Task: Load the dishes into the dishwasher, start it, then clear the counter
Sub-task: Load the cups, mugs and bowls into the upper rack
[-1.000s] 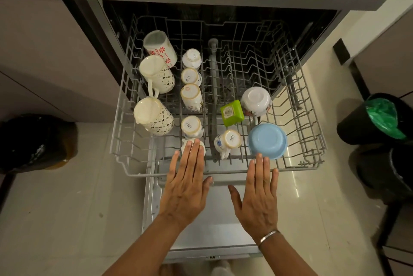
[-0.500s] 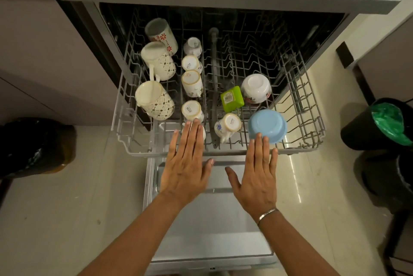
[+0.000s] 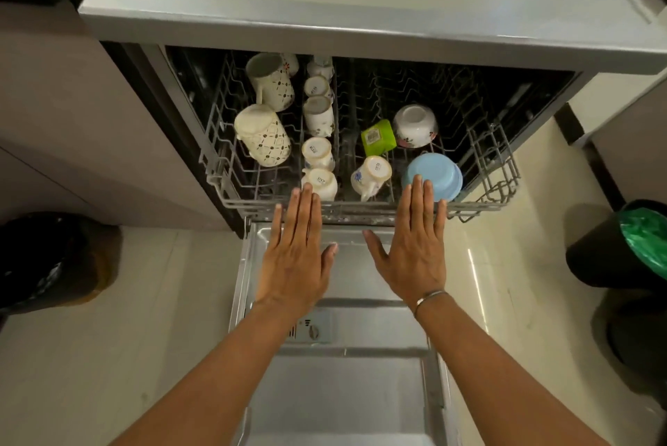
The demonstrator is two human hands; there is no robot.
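Black bag [image 3: 47, 257]: sat on the floor at far left, against the cabinet.
Patterned mugs [image 3: 265, 136]: two stood upside down and tilted along the left edge of the rack, one behind the other.
Left hand [image 3: 296, 257]: flat, palm down, fingers straight and close together, thumb out; its fingertips lay over the rack's front rail, holding nothing.
Small cups [image 3: 317, 153]: a row of white, upturned cups ran front to back just right of the mugs.
Dishwasher door [image 3: 343, 391]: hung open and level under both forearms.
Flowered cup [image 3: 371, 174]: leaned near the front rail, between the two hands.
Green container [image 3: 378, 136]: rested upturned behind that cup, its label up.
White bowl [image 3: 415, 126]: sat upside down just beside the green container.
Right hand [image 3: 415, 254]: flat, fingers straight, empty, fingertips over the front rail; a thin bracelet [image 3: 431, 296] circled the wrist.
Blue bowl [image 3: 438, 174]: upturned, just past the right fingertips.
Rack [image 3: 487, 156]: partly out of the tub, its right side bare.
Black bin [image 3: 606, 257]: stood at far right with a green liner.
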